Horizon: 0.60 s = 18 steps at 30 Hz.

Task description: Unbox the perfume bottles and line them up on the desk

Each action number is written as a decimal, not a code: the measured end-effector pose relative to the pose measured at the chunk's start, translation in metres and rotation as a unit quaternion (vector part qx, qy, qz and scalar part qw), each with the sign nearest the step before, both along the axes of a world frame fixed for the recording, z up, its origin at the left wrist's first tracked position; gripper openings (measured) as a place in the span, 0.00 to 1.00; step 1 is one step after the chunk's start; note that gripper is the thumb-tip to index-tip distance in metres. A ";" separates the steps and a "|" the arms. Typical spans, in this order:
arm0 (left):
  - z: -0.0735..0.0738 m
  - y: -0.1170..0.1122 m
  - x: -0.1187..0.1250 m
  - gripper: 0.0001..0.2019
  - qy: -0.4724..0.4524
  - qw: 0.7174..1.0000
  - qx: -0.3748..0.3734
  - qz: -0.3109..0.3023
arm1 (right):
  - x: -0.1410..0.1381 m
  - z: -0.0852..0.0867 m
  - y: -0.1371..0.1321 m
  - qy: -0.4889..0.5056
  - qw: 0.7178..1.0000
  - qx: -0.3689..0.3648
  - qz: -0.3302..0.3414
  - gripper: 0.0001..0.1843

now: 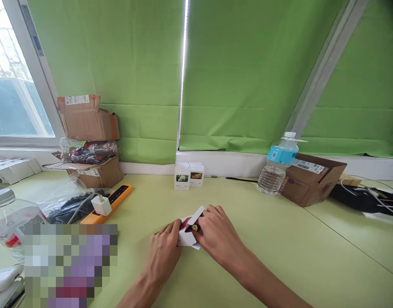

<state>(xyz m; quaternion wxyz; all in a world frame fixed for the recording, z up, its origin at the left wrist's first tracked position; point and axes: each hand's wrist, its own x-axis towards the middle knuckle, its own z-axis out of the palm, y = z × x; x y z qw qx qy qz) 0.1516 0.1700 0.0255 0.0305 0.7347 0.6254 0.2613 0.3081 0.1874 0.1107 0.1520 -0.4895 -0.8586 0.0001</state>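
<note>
A small white carton (189, 236) with a red print lies on the pale green table (280, 239) in front of me, its end flap standing open. My left hand (164, 250) grips the carton's left side with curled fingers. My right hand (215, 235) closes over its right end, fingertips at the open flap where a small dark and yellow item shows. Two more small white boxes (188, 175) with pictures on them stand upright at the back of the table, well beyond my hands.
A water bottle (278, 164) leans against a brown cardboard box (312, 179) at the right back. Stacked cardboard boxes (89, 141), an orange power strip (108, 205) with a white plug and plastic bags fill the left. Cables (370, 196) lie at far right.
</note>
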 end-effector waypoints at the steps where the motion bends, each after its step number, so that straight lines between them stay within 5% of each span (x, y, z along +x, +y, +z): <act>1: -0.001 0.000 -0.001 0.23 0.011 1.000 0.012 0.003 | -0.002 -0.004 0.002 0.014 1.000 0.013 -0.008 0.10; 7: -0.008 0.002 -0.004 0.28 0.082 0.994 0.065 0.031 | -0.009 -0.022 0.013 0.087 0.994 -0.063 0.006 0.07; 18: -0.017 0.000 0.001 0.30 0.173 0.979 0.103 0.033 | -0.010 -0.036 0.018 0.133 0.991 -0.026 0.009 0.07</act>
